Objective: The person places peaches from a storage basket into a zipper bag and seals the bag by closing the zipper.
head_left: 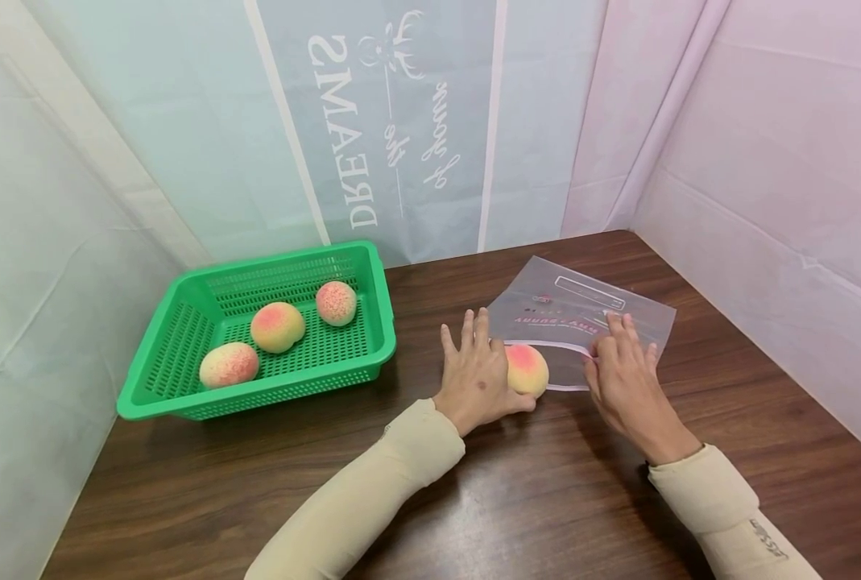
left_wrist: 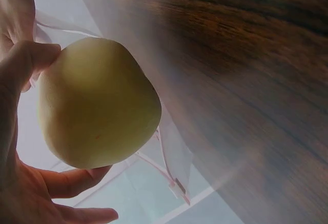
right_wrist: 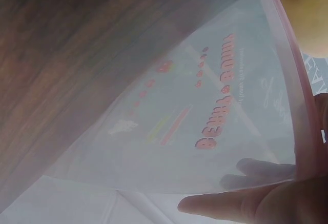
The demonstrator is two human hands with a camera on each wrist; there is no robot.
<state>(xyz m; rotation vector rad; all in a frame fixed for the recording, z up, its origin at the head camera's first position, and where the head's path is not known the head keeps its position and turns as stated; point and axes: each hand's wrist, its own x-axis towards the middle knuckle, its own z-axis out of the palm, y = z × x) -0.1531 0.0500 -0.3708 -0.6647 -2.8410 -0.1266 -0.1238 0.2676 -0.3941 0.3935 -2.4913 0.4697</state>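
A yellow peach (head_left: 527,370) with a pink top sits at the mouth of a clear zip bag (head_left: 517,302) with pink lettering. My left hand (head_left: 477,383) grips this peach from its left side, thumb low and fingers spread along the bag's edge. In the left wrist view the peach's pale underside (left_wrist: 100,103) fills the space between thumb and fingers. My right hand (head_left: 629,387) pinches the right end of the bag's pink-edged opening, which gapes. The right wrist view shows fingers (right_wrist: 220,207) along the side of the printed bag (right_wrist: 261,131).
A green plastic basket (head_left: 256,395) stands at the left of the brown wooden table (head_left: 517,499). Inside it lie a speckled peach (head_left: 229,366), a smooth yellow-pink peach (head_left: 278,327) and a small speckled peach (head_left: 337,304). Cloth-covered walls (head_left: 430,201) rise behind and at both sides.
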